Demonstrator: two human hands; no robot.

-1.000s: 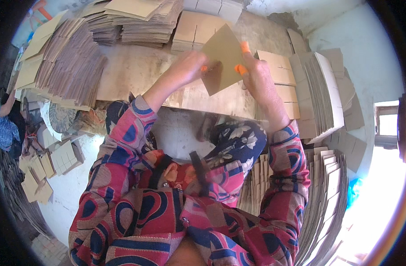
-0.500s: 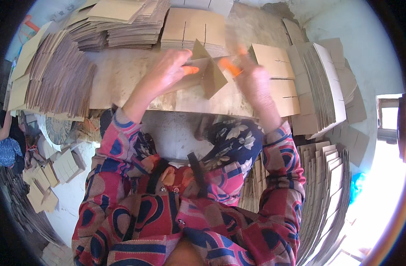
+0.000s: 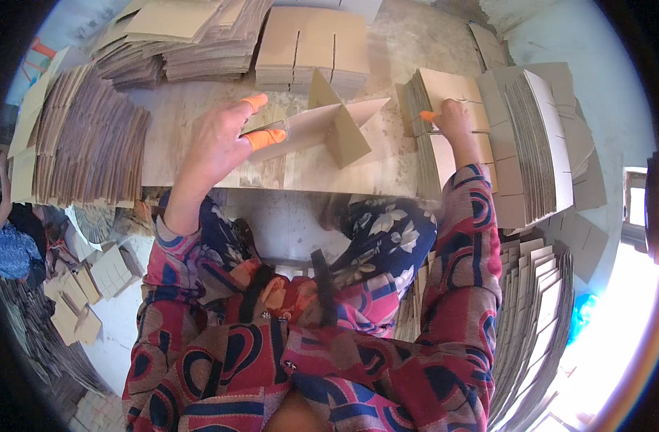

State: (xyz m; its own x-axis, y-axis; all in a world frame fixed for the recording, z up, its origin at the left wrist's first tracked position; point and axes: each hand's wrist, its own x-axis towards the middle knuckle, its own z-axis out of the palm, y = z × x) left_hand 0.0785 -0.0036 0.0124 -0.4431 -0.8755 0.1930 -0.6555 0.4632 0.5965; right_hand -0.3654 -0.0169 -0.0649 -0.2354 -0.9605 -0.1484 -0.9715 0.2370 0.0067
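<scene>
While cardboard panels (image 3: pixel 312 126) cross (X-shaped), the right fingers (image 3: pixel 428 116) touch slotted sheets (image 3: pixel 448 85)

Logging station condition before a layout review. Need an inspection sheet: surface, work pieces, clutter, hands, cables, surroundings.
Surface: pale wooden tabletop, stained.
Work pieces: two crossed cardboard panels between the hands; slotted stack at right.
Clutter: more cardboard stacks along the far and left sides; cardboard pieces lower left.
Left hand: at the panels' left end; grip unclear.
Right hand: on the slotted stack.
Cables: nothing seen.
Surroundings: pale wall right; another person far left.
</scene>
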